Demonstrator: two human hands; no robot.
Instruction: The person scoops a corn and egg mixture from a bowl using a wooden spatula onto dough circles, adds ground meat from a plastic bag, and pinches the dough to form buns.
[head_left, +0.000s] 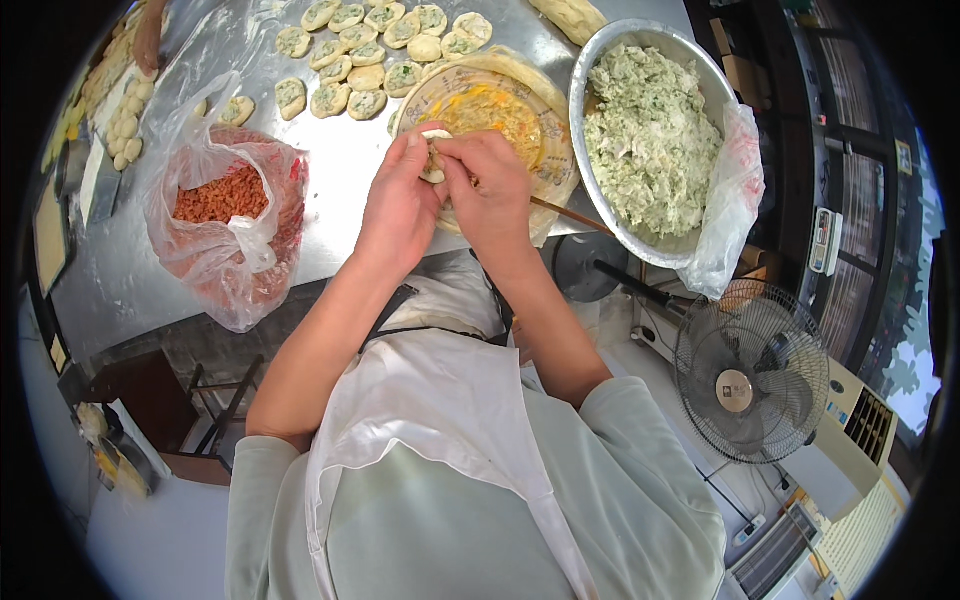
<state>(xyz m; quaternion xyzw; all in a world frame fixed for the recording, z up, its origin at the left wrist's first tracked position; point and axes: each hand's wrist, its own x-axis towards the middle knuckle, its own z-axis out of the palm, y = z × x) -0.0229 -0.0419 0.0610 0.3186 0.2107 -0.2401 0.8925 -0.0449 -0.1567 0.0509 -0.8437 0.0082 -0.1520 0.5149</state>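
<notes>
My left hand (401, 199) holds a small piece of filled dough (433, 157) over the near left rim of a patterned plate (559, 124). The fingers of my right hand (491, 187) pinch the edge of that dough; a thin brown stick (574, 216) sticks out beyond this hand, its other end hidden. Yellow-orange filling (495, 112) lies on the plate. Beyond the hands are several flat dough pieces with green-flecked filling (330, 99). A metal bowl (581, 97) of pale green filling (649, 142) stands to the right, and a plastic bag (281, 262) of reddish crumbly filling (221, 199) to the left.
The steel table (322, 225) is dusted with flour. Another person's hand (146, 56) is at the far left, near small dough balls (124, 135). A long dough roll (570, 19) lies beyond the bowl. A standing fan (750, 371) is at the lower right, and a plastic bag (727, 202) hangs over the bowl's rim.
</notes>
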